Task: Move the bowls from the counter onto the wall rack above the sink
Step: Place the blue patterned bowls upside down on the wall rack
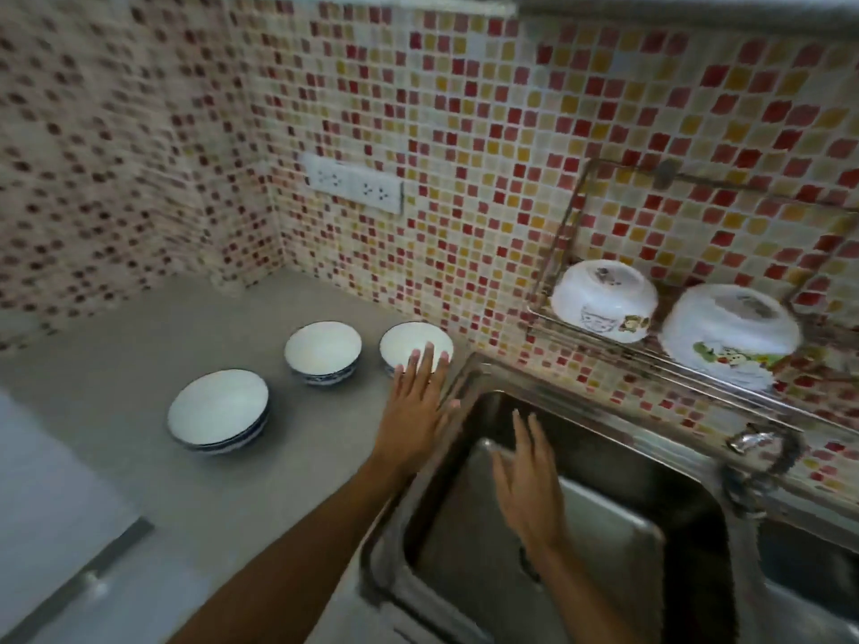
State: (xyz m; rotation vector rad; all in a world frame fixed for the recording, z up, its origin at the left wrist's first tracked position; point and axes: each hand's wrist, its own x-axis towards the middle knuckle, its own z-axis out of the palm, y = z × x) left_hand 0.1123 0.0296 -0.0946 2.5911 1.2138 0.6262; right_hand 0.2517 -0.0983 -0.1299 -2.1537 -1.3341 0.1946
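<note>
No text is legible; the rack bowls (604, 302) carry only blurred cartoon pictures.

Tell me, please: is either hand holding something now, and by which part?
Nothing is held. The left hand reaches with open fingers over the near rim of the bowl beside the sink, not gripping it. The right hand hovers open over the sink.

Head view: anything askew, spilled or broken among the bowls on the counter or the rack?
Nothing stands out. Three blue-patterned bowls sit upright on the counter; two white bowls rest upside down on the wall rack. No spills or breakage visible, though the picture is blurry.
</note>
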